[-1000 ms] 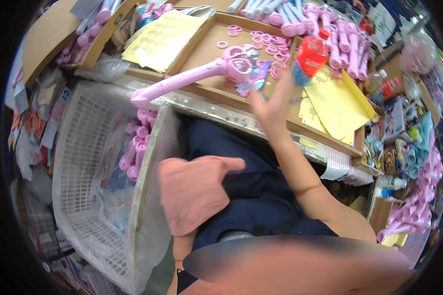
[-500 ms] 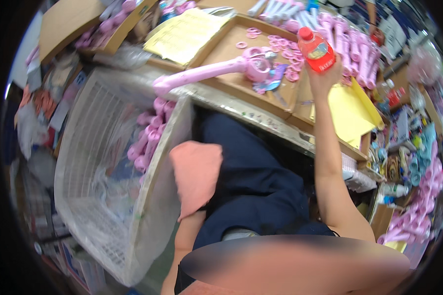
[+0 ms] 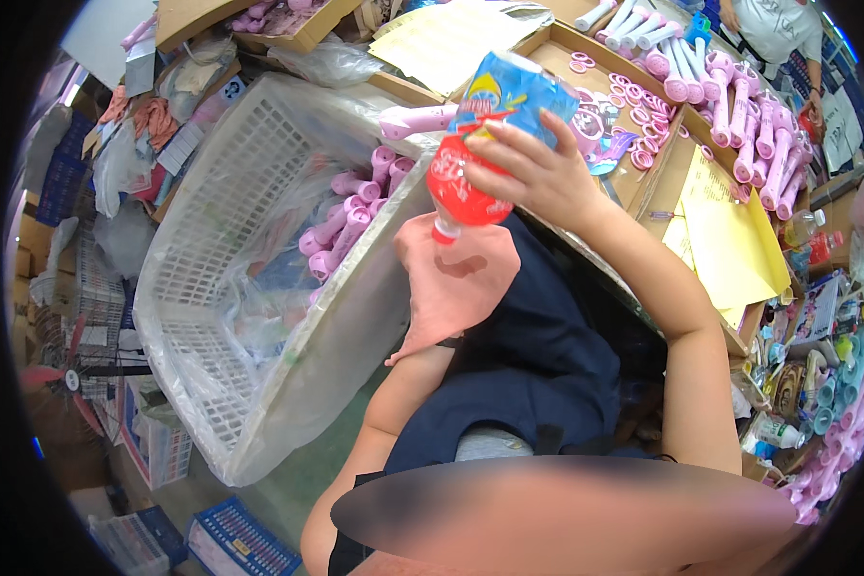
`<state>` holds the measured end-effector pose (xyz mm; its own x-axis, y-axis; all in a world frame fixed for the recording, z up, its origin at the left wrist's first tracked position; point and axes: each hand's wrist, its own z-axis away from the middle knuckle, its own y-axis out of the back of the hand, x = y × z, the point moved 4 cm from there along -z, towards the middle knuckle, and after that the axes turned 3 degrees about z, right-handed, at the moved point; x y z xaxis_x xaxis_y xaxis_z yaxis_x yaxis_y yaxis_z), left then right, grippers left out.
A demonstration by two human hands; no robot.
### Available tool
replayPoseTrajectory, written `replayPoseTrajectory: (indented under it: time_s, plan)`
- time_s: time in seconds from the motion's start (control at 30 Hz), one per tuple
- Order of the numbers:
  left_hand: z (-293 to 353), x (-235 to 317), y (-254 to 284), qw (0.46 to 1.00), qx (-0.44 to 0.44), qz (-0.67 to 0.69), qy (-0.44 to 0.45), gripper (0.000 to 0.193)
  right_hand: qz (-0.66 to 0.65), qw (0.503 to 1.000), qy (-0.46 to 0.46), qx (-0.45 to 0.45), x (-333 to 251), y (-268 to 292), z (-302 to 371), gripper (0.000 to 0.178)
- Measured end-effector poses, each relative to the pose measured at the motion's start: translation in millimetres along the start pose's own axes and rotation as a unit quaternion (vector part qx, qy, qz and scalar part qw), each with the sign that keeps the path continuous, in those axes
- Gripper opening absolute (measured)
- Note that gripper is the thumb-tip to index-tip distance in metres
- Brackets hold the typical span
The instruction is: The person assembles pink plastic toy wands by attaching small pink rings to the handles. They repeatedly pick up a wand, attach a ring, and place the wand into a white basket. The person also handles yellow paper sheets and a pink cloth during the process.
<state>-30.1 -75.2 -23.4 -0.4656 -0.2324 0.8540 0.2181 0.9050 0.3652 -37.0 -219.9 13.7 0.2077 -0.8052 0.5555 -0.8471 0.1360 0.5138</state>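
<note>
My right hand (image 3: 542, 173) grips a plastic bottle (image 3: 461, 187) with a red and blue wrapper, tipped so its red cap end points down. That end is just above a salmon-pink cloth (image 3: 456, 283), where a dark wet patch shows. The cloth is draped over my left hand, whose fingers are hidden under it; only the left forearm (image 3: 408, 384) shows below. Behind the bottle a pink toy wand (image 3: 418, 122) lies across the bench edge, partly covered by it.
A white plastic basket (image 3: 197, 278) at left holds several pink handles (image 3: 350, 221). Cardboard trays (image 3: 634, 182) with pink rings (image 3: 643, 96) and yellow paper (image 3: 730, 230) cover the bench. More pink handles (image 3: 758, 125) lie at far right. Another person (image 3: 778, 34) stands at the back right.
My right hand has brought the bottle from the bench toward the cloth and turned it cap downward. A wet patch has appeared on the cloth. The view has shifted too.
</note>
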Motion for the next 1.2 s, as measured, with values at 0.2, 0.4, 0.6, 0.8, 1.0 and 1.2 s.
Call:
replayPoseTrajectory:
  time_s: [0.2,0.4,0.6,0.8,1.0,1.2]
  plan:
    - [-7,4,14,0.970,-0.078,-0.216,-0.077,0.013,0.049,0.998,-0.024,0.012,21,18,5,0.035]
    - [-25,38,-20,0.999,-0.004,0.022,-0.037,0.023,-0.080,0.974,-0.212,-0.008,18,30,43,0.045]
    - [-47,65,-46,0.971,-0.060,0.093,-0.214,0.022,0.000,0.903,-0.429,0.034,53,28,93,0.058]
    - [-62,61,-39,0.973,-0.082,0.174,-0.128,0.020,-0.033,0.721,-0.619,0.309,113,14,160,0.059]
    - [-50,50,2,0.963,-0.042,0.266,-0.020,0.018,0.177,0.471,-0.813,0.292,147,-11,221,0.086]
    - [-21,6,47,0.845,0.066,0.521,0.100,0.017,-0.217,0.559,-0.684,0.415,73,-18,125,0.040]
